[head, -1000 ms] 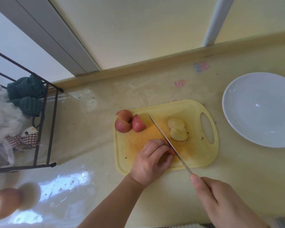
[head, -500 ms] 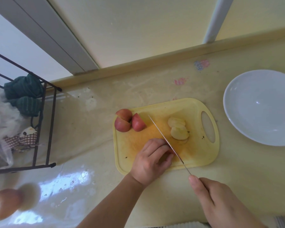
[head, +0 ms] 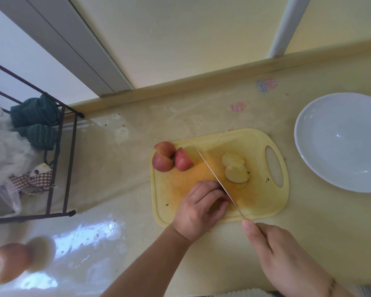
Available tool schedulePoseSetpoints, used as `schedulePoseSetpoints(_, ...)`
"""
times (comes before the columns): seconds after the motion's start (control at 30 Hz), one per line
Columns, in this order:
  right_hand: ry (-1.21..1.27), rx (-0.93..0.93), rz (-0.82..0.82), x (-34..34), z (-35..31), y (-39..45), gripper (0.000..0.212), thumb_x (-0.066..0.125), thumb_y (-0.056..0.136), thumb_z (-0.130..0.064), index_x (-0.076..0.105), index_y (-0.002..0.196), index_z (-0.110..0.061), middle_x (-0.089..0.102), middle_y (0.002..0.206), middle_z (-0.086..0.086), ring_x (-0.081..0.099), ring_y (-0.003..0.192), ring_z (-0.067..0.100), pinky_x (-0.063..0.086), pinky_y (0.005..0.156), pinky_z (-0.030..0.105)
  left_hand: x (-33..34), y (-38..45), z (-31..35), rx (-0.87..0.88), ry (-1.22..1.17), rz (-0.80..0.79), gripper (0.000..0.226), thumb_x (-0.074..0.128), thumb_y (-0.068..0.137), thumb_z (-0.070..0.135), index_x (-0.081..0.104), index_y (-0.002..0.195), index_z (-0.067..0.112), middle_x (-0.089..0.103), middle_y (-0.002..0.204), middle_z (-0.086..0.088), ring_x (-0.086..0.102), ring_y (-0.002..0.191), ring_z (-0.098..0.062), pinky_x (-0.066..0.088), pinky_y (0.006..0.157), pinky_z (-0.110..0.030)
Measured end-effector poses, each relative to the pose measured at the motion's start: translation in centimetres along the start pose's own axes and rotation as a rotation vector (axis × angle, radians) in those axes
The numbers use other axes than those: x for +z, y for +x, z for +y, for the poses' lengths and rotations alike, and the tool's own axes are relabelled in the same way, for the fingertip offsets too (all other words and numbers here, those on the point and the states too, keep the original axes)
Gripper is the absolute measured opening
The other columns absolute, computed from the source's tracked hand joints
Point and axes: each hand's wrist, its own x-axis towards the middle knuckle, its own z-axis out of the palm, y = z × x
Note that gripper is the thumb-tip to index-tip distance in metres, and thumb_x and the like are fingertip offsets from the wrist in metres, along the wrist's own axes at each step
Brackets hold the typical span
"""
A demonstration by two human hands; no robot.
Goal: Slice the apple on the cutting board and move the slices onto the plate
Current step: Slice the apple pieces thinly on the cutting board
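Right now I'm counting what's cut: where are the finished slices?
The slices lie on the board's right part, between the knife and the handle hole; the plate is bare.

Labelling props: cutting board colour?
Pale yellow cutting board, orange-stained in the middle; head view, the only one.
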Motion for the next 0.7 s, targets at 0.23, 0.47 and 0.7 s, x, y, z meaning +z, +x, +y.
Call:
schedulePoseSetpoints(0.23,0.02,-0.015,0.01,0.5,0.8,0.5,0.069,0.009,0.075,-0.075,0.039,0.057,-0.015,0.049,0.049,-0.002,0.045,0.052,0.011,0.039,0.056,0.025,0.0,0.1,0.0,0.002,-0.009,-0.004,0.017,0.081,0.084,0.002,0.074,0.099,-0.001,0.069,0.105,-0.01,0.066,0.098,-0.025,0.056,0.087,-0.036)
schedulePoseSetpoints(0.47,0.036,0.03,0.006,0.7,1.8,-0.1,0.065,0.014,0.074,-0.073,0.038,0.057,-0.015,0.049,0.049,-0.009,0.042,0.05,0.011,0.035,0.054,0.025,-0.1,0.1,0.1,-0.012,-0.021,0.006,0.019,0.081,0.084,0.002,0.072,0.1,0.003,0.068,0.104,-0.009,0.066,0.098,-0.024,0.056,0.087,-0.035)
schedulePoseSetpoints(0.7,0.099,-0.013,-0.025,0.1,0.4,3.5,0.061,0.018,0.08,-0.068,0.04,0.054,-0.017,0.047,0.039,-0.009,0.041,0.038,0.007,0.034,0.048,0.024,0.0,-0.1,-0.1,-0.016,0.007,0.006,0.016,0.083,0.083,0.004,0.074,0.096,0.0,0.067,0.103,-0.008,0.065,0.098,-0.02,0.055,0.09,-0.029)
